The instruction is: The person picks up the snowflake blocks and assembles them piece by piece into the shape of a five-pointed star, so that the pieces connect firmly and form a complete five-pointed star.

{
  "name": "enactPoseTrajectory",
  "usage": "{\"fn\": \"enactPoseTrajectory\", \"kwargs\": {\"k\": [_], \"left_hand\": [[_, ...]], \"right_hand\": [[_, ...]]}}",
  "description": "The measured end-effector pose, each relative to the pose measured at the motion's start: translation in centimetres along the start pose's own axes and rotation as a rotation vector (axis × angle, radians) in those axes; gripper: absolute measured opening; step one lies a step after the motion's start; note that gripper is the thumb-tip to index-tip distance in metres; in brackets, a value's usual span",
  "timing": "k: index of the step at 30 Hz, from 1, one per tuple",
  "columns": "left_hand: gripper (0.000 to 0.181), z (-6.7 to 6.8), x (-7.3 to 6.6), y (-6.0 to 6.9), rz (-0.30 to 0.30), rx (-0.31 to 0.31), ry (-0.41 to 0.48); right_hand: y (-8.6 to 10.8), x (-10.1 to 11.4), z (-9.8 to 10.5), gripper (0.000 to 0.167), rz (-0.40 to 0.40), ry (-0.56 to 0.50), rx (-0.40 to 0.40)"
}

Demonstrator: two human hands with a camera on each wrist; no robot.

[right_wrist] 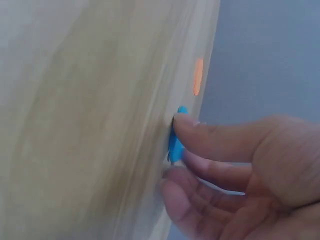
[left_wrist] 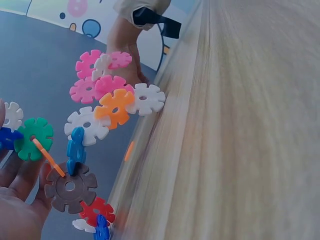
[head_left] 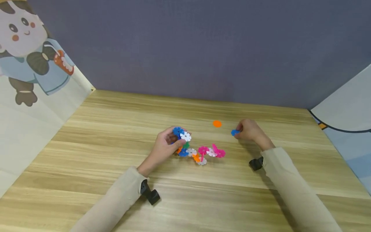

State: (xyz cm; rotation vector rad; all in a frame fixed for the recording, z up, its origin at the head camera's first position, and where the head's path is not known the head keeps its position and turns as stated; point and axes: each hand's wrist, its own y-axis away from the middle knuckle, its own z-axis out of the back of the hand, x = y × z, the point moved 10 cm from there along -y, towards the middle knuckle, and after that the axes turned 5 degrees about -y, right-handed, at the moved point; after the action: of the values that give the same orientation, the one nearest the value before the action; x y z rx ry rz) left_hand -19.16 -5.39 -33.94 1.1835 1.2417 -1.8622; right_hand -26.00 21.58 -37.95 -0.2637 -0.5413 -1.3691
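Observation:
My left hand (head_left: 163,147) holds a chain of flower-shaped interlocking discs by its left end, with a blue disc (head_left: 177,130) and a white disc (head_left: 185,138) by the thumb. The chain runs right to several pink discs (head_left: 221,153). In the left wrist view a green disc (left_wrist: 42,131) lies against the fingers, and a brown disc (left_wrist: 56,192) and a red disc (left_wrist: 95,204) show lower down. My right hand (head_left: 250,130) pinches a single blue disc (right_wrist: 175,147) between thumb and fingers, at the tabletop and apart from the chain.
A loose orange disc (head_left: 217,123) lies flat on the wooden table (head_left: 203,199), behind the chain and left of my right hand. A dark grey panel (head_left: 185,48) rises along the back edge. Printed panels (head_left: 26,129) stand at both sides.

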Motion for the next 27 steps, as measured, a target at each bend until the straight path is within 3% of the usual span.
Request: {"fn": "enactPoseTrajectory", "kwargs": {"k": [6,11,15,19,24,27], "left_hand": [[0.073,0.0,0.2,0.0,0.021,-0.005,-0.011],[0.069,-0.1,0.2,0.0,0.023,-0.002,-0.021],[0.065,-0.2,0.1,0.0,0.014,0.004,-0.030],[0.055,-0.2,0.1,0.1,0.014,0.004,-0.040],[0.051,-0.2,0.1,0.1,0.017,0.000,-0.039],[0.055,-0.2,0.1,0.1,0.017,-0.004,-0.038]], "right_hand": [[0.6,1.5,0.3,0.019,0.124,-0.034,-0.090],[1.7,3.5,0.8,0.011,0.176,-0.100,-0.142],[3.0,6.1,1.5,0.013,0.229,-0.158,-0.226],[4.8,9.6,1.7,0.012,0.331,-0.223,-0.303],[6.8,13.5,1.1,0.009,0.459,-0.322,-0.323],[7.3,14.8,0.6,0.009,0.481,-0.361,-0.309]]}}
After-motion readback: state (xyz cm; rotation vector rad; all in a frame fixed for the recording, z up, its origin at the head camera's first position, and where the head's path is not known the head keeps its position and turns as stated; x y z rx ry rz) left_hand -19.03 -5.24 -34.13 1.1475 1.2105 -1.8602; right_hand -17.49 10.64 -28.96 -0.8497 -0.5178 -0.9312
